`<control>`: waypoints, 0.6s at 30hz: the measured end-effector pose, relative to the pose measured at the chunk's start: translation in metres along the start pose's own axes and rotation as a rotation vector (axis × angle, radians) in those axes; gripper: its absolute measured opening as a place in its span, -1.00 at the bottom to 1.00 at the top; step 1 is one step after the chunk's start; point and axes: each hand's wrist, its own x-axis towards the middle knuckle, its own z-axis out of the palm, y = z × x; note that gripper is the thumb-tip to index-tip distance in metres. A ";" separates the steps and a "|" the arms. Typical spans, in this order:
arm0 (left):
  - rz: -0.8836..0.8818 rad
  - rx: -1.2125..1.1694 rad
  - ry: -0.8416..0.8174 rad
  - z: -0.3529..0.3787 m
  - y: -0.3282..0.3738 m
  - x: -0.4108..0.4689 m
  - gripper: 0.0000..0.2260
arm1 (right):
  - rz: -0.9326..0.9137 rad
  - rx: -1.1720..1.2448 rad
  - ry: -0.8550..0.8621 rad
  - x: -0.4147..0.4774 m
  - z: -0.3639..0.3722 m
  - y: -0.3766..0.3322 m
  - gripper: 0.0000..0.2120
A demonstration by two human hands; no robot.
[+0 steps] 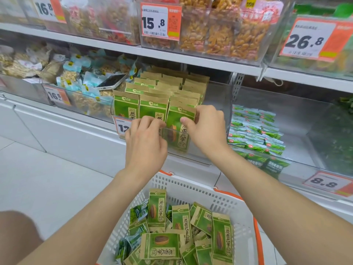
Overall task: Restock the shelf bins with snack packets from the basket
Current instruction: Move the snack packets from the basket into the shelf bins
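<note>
A clear shelf bin [217,104] holds rows of upright green-and-kraft seed packets [152,87]. My right hand [207,128] pinches the front right packet [178,131] at its top edge, thumb on its face. My left hand [146,141] is at the bin's front rim, its curled fingers touching the middle front packet [152,109]. Below, a white basket [191,190] with orange trim holds several more of the same packets [157,207] mixed with small green sachets.
A phone [111,81] lies on blue-wrapped snacks in the bin to the left. The right-hand bin holds small green sachets [254,131]. The upper shelf carries bins of fried snacks with price tags [161,22]. White floor tiles lie to the left.
</note>
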 end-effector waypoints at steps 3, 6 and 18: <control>-0.001 0.003 0.009 0.001 0.001 0.001 -0.67 | 0.012 0.004 -0.008 0.002 0.001 -0.003 -0.76; 0.013 0.012 0.013 0.003 0.001 0.001 -0.67 | -0.035 0.010 -0.074 0.001 -0.006 0.002 -0.76; 0.272 0.057 -0.277 0.042 -0.009 -0.044 -0.87 | -0.488 -0.443 -0.732 -0.085 -0.039 0.000 -0.88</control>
